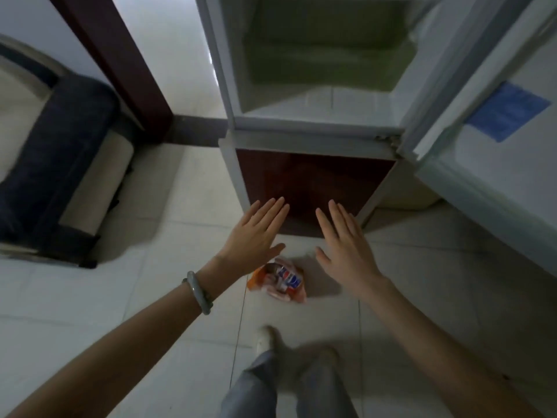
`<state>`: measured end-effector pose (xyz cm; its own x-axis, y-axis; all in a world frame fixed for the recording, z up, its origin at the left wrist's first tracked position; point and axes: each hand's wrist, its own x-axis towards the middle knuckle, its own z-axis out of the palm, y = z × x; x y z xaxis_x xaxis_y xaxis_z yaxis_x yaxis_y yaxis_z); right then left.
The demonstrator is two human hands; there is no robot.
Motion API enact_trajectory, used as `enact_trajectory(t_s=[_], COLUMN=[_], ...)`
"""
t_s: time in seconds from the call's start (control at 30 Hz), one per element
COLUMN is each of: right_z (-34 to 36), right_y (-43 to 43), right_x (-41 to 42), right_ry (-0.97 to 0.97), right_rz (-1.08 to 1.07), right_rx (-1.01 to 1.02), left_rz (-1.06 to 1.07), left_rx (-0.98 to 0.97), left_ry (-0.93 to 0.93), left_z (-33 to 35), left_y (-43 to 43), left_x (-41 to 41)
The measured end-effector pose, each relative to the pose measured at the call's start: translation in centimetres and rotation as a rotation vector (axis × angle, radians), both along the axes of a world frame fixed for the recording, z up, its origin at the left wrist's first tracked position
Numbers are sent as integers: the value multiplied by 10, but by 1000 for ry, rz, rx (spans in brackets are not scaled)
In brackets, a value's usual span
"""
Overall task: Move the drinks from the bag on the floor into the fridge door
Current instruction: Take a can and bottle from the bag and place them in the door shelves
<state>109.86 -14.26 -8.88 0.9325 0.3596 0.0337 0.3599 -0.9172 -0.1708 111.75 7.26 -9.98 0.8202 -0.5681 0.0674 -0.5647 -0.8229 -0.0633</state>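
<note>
Bag (277,280): a small, crumpled orange and pinkish plastic bag is seen lying on the pale tiled floor (150,297), just in front of the fridge (316,122). Drinks are packed inside it; a red, white and blue Pepsi label (289,277) can be read on one of them. The number of drinks cannot be told.

Left hand (256,236): held flat above the bag, palm down, fingers stretched out and together; nothing is gripped. A grey-green bangle (199,292) is worn on the wrist.

Right hand (343,245): likewise spread flat and empty, held over the floor to the right of the bag, apart from it.

Fridge: the upper compartment is shown open, white-walled, with a greenish inner shelf. The lower front panel (313,188) is dark reddish brown.

Fridge door (497,146): swung open on the right. A blue label (509,111) is fixed to it; its writing is too blurred to be read.

Also recorded: a dark blue and cream seat (60,164) at the left, and a dark wooden door frame (120,64).
</note>
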Motion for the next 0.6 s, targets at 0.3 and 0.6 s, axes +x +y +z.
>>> enact_trajectory(t_s=[0.3,0.6], right_z=[-144,-362], right_y=[15,7], right_x=[9,22], right_ry=[257,183], right_rz=[103,205], right_rx=[-101,-182], left_rz=[193,402], left_rx=[-28,-85], left_ry=[217,261], left_z=[-146,-374], left_y=[44,46], left_x=[-37,-26])
